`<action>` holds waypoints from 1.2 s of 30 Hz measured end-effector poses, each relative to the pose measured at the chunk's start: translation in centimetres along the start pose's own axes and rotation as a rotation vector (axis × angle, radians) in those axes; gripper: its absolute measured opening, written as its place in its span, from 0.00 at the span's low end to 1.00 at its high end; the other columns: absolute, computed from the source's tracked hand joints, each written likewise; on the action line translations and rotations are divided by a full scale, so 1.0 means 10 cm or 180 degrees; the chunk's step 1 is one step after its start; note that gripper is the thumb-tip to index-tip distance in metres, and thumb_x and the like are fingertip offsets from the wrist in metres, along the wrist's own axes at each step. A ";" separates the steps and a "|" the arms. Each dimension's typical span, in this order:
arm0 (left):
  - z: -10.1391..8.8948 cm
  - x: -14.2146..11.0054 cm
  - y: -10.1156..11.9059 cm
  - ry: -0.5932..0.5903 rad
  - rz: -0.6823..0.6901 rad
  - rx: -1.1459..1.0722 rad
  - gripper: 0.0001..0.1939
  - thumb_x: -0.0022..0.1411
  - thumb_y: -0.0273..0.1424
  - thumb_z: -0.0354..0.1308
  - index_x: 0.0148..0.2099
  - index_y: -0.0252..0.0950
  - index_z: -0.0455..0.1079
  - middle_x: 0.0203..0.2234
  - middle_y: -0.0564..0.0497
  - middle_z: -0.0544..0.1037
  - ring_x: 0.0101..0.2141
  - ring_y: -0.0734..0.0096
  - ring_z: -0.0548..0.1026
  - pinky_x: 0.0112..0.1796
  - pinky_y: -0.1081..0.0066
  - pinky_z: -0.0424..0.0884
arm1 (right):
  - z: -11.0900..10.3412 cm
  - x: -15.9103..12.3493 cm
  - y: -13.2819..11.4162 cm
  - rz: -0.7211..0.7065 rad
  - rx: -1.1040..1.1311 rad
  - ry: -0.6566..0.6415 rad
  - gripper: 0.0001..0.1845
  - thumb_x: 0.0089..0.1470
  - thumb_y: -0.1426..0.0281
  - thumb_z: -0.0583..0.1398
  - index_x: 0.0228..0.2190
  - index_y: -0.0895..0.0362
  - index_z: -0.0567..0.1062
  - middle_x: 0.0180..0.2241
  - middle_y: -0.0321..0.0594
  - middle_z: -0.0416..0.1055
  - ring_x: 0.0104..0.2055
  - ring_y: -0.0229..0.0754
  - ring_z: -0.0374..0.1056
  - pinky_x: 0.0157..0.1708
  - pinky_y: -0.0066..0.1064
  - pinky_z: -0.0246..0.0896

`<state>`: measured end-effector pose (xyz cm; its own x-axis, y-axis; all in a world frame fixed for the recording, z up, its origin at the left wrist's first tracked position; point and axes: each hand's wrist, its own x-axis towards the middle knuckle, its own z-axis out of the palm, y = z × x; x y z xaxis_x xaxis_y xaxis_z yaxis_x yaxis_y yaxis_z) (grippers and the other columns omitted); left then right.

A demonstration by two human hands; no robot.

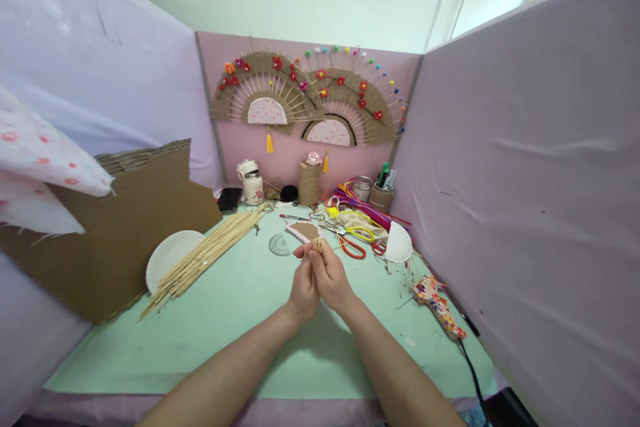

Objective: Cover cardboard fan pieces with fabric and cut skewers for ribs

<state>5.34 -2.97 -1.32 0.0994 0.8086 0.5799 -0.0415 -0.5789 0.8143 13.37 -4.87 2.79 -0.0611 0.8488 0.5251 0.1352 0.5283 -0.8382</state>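
My left hand [303,288] and my right hand [334,280] meet over the middle of the table, both closed around a small bundle of sticks [318,245]. Only the pale ends of the sticks show above my fingers; the rest is hidden in my palms. Just beyond my hands lies a half-round cardboard piece [306,232] with a pink-and-white edge. A clear protractor [279,245] lies to its left. On the right are orange-handled scissors [353,248] and yellow-handled scissors [361,233].
Long bamboo sticks [215,247] lie over a white paper plate [167,250] beside brown cardboard [125,240]. At right are a white half-plate [399,243] and a flower-patterned glue gun [439,307] with its cord. Two decorated fans [340,83] hang behind.
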 end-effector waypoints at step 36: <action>-0.64 1.51 -0.44 -0.2715 -0.0813 0.3567 0.37 0.43 0.34 0.66 0.56 0.32 0.63 0.52 0.38 0.71 0.50 0.53 0.69 0.49 0.64 0.66 | -0.74 0.18 0.20 0.0702 0.2497 0.1683 0.18 0.55 0.59 0.59 0.23 0.55 0.59 0.16 0.25 0.50 0.13 0.26 0.42 0.12 0.18 0.37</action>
<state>0.71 12.47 3.98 0.5575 0.8247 -0.0956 0.8210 -0.5306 0.2110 20.88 -2.40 3.14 0.3650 0.9130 0.1822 -0.6191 0.3842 -0.6849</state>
